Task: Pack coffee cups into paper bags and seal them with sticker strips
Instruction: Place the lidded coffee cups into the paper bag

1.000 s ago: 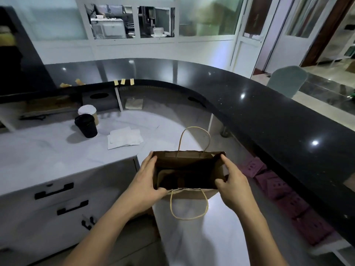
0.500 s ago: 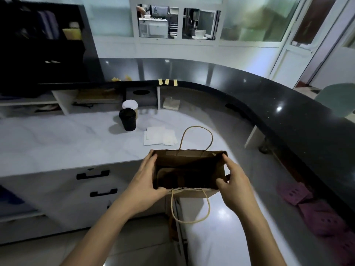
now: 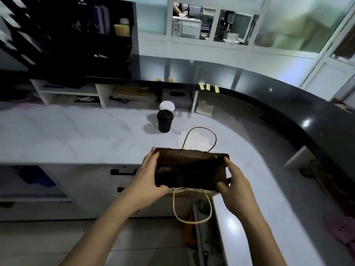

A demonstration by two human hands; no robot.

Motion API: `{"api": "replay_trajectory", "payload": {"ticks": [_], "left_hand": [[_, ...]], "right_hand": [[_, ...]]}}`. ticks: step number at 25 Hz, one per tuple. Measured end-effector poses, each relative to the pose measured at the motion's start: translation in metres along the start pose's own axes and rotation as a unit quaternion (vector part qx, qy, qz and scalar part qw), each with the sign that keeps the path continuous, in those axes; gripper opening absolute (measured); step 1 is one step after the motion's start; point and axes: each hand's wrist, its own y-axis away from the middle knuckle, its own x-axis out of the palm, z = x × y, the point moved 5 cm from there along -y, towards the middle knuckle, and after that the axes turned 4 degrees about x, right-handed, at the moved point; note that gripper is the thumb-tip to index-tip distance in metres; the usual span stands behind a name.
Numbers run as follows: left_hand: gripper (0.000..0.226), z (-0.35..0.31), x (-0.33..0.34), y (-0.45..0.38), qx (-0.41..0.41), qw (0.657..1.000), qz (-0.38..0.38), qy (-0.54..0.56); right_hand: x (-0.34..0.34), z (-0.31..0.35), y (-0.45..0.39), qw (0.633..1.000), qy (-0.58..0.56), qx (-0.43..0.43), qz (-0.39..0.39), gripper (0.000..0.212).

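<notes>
Bag held open, view swung left toward the cups.

Since a second ago our view has turned left: the black shelving (image 3: 80, 41) has come in and the cups sit nearer centre, while our grip on the bag is unchanged. Left hand (image 3: 148, 181) and right hand (image 3: 233, 186) each have fingers curled round an end of the brown paper bag (image 3: 192, 169), mouth spread, above the near edge of the pale marble surface (image 3: 67, 135). We judge no cup packed yet. Black cup (image 3: 164, 120) and white-lidded cup (image 3: 167, 106) stand beyond, touching or nearly so. Yellow sticker strips (image 3: 208, 87) hang on the dark raised counter (image 3: 288, 116); glazed hatch behind.
</notes>
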Motion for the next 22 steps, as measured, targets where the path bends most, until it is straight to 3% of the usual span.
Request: {"api": "replay_trajectory", "payload": {"ticks": [22], "left_hand": [[0.106, 0.153, -0.195, 0.013, -0.038, 0.998, -0.045, -0.005]], "right_hand": [[0.193, 0.172, -0.021, 0.997, 0.009, -0.045, 0.07, 0.076]]}}
